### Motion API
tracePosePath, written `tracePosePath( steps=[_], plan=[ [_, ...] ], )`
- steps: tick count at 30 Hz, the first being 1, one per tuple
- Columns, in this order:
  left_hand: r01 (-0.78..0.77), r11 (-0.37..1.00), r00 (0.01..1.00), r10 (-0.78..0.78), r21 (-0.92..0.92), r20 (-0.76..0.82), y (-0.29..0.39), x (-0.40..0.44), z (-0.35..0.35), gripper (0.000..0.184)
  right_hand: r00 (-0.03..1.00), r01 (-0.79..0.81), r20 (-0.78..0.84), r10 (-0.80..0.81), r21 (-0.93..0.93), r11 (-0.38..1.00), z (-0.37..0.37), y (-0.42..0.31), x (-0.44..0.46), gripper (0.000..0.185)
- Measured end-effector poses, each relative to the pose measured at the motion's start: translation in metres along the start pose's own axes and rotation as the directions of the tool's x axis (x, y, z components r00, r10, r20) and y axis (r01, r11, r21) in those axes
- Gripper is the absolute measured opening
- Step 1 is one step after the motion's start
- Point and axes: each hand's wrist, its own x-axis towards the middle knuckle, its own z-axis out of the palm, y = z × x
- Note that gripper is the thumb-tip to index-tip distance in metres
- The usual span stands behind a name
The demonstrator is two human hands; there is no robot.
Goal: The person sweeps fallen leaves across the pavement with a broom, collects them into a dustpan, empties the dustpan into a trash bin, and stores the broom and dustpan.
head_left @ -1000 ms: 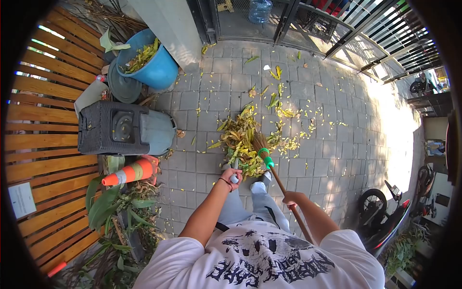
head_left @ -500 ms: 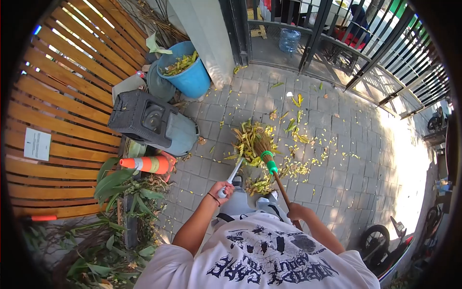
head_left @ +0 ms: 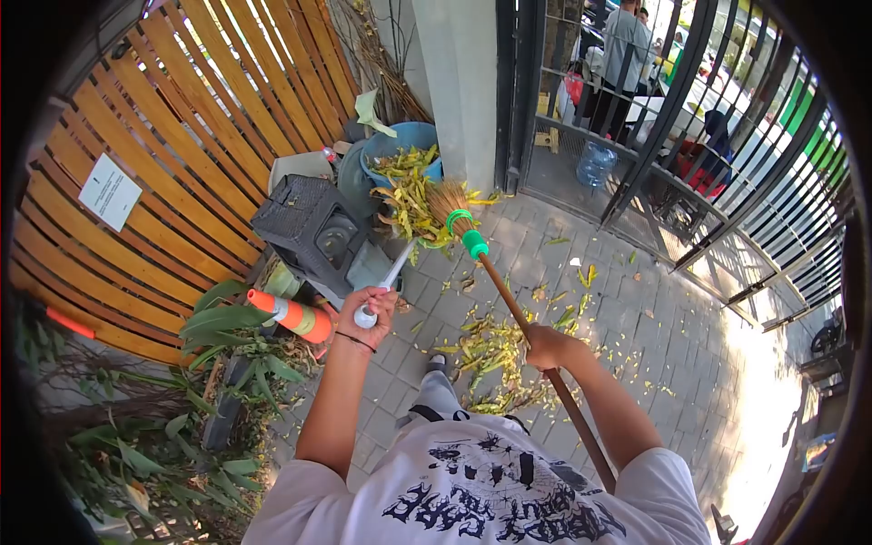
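The broom's [head_left: 506, 297] wooden shaft is gripped by the right hand [head_left: 547, 348] at four o'clock, while at eight a pale, round-ended handle [head_left: 397, 266] is clamped in the left hand [head_left: 368, 311]. The hands are held well apart.

At eleven, one clump [head_left: 413, 209] of crinkled yellow-green leaves is met by stiff, straw-brown bristles [head_left: 443, 197], and the near edge of one blue bucket [head_left: 401, 136] is overlapped by it; how the clump is borne from below is hidden. More leaves are heaped in the bucket. On the broom's neck, two smooth green bands [head_left: 474, 243] are counted. Loose leaves [head_left: 495, 354], too many to be counted, are strewn at five over grey rectangular pavers [head_left: 618, 282].

At ten, one grey bin [head_left: 304, 213] is topped in dark, woven-textured plastic. One orange cone [head_left: 291, 313], ringed by two pale bands, is tilted towards nine. On the slatted wooden fence [head_left: 195, 136], one white sign [head_left: 109, 192] is fixed, its print too small to be read. At two, one clear bluish jug [head_left: 597, 164] is seen behind the black barred gate [head_left: 652, 145]. Jagged black lettering is carried on the white shirt [head_left: 504, 490], too distorted to be read surely.
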Motion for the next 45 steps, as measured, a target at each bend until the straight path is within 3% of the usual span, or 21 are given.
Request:
tracePosePath(
  steps=[3, 5, 6, 7, 9, 11, 13, 15, 16, 17, 19, 22, 27, 31, 35, 37, 39, 41, 42, 44, 45],
  plan=[
    [-0.047, 0.99, 0.996, 0.037, 0.132, 0.076, 0.049, 0.015, 0.061, 0.015, 0.998, 0.063, -0.017, -0.063, -0.012, 0.998, -0.044, -0.044, 0.056, 0.036],
    [-0.108, 0.951, 0.993, 0.118, 0.289, -0.014, 0.093, 0.033, 0.1, 0.008, 0.999, 0.038, -0.016, -0.037, 0.017, 0.999, -0.073, -0.076, 0.104, 0.036],
    [-0.102, 0.928, 0.991, 0.128, 0.358, -0.048, 0.12, 0.049, 0.116, 0.006, 0.996, 0.074, -0.065, -0.064, 0.179, 0.981, -0.085, -0.091, 0.123, 0.027],
    [-0.107, 0.924, 0.991, 0.127, 0.368, -0.03, 0.145, 0.067, 0.127, 0.006, 0.994, 0.085, -0.083, -0.072, 0.172, 0.981, -0.096, -0.103, 0.15, 0.027],
    [-0.217, 0.651, 0.937, 0.348, 0.728, -0.033, 0.195, 0.111, 0.146, 0.01, 0.994, 0.11, -0.057, -0.098, 0.284, 0.952, -0.116, -0.119, 0.223, 0.016],
    [-0.164, 0.419, 0.901, 0.432, 0.893, -0.038, 0.251, 0.163, 0.145, 0.017, 0.982, 0.167, -0.143, -0.125, 0.329, 0.929, -0.122, -0.133, 0.287, 0.013],
    [-0.04, 0.095, 0.763, 0.646, 0.995, -0.031, 0.266, 0.2, 0.146, 0.03, 0.968, 0.209, -0.21, -0.136, 0.382, 0.9, -0.116, -0.133, 0.341, 0.012],
    [0.088, -0.181, 0.667, 0.741, 0.98, 0.077, 0.294, 0.242, 0.118, 0.054, 0.949, 0.262, -0.301, -0.095, 0.586, 0.767, -0.093, -0.125, 0.38, 0.012],
    [0.175, -0.25, 0.616, 0.782, 0.952, 0.093, 0.296, 0.249, 0.109, 0.072, 0.967, 0.173, -0.254, -0.028, 0.567, 0.806, -0.084, -0.118, 0.39, 0.019],
    [0.287, -0.429, 0.606, 0.774, 0.856, 0.184, 0.338, 0.28, 0.063, 0.079, 0.969, 0.156, -0.245, -0.013, 0.572, 0.805, -0.073, -0.105, 0.388, 0.019],
    [0.425, -0.461, 0.614, 0.779, 0.779, 0.126, 0.322, 0.267, 0.06, 0.078, 0.892, 0.264, -0.441, -0.101, 0.325, 0.908, -0.051, -0.079, 0.376, 0.024],
    [0.533, -0.585, 0.625, 0.759, 0.612, 0.182, 0.303, 0.244, 0.058, 0.082, 0.93, 0.209, -0.366, -0.038, 0.44, 0.874, -0.062, -0.102, 0.284, 0.029],
    [0.529, -0.646, 0.635, 0.731, 0.55, 0.248, 0.284, 0.22, 0.072, 0.085, 0.958, 0.064, -0.279, 0.068, 0.438, 0.896, -0.046, -0.098, 0.201, 0.033],
    [0.558, -0.667, 0.64, 0.725, 0.493, 0.257, 0.253, 0.191, 0.083, 0.086, 0.951, 0.056, -0.297, 0.092, 0.454, 0.889, -0.006, -0.069, 0.152, 0.037],
    [0.555, -0.682, 0.623, 0.72, 0.477, 0.306, 0.207, 0.16, 0.061, 0.087, 0.948, -0.04, -0.241, 0.209, 0.559, 0.828, 0.029, -0.052, 0.092, 0.036],
    [0.467, -0.657, 0.548, 0.74, 0.592, 0.389, 0.18, 0.143, 0.038, 0.085, 0.965, -0.017, -0.171, 0.2, 0.72, 0.694, 0.053, -0.032, 0.065, 0.033],
    [0.322, -0.654, 0.517, 0.727, 0.684, 0.452, 0.149, 0.119, 0.012, 0.084, 0.952, -0.092, -0.145, 0.27, 0.705, 0.704, 0.078, -0.01, 0.041, 0.031],
    [-0.082, -0.463, 0.607, 0.679, 0.882, 0.413, 0.086, 0.075, 0.01, 0.083, 0.959, -0.085, -0.167, 0.229, 0.601, 0.795, 0.12, 0.035, 0.021, 0.036],
    [-0.139, -0.404, 0.622, 0.675, 0.904, 0.397, 0.06, 0.057, 0.006, 0.084, 0.95, -0.111, -0.153, 0.274, 0.651, 0.75, 0.143, 0.053, 0.006, 0.036],
    [-0.262, -0.271, 0.661, 0.649, 0.926, 0.377, 0.009, 0.02, -0.007, 0.084, 0.972, -0.076, -0.16, 0.174, 0.485, 0.871, 0.173, 0.083, -0.024, 0.029],
    [-0.316, -0.2, 0.683, 0.631, 0.927, 0.369, -0.012, 0.003, -0.011, 0.083, 0.965, -0.091, -0.166, 0.203, 0.516, 0.852, 0.187, 0.096, -0.04, 0.029]
  ],
)
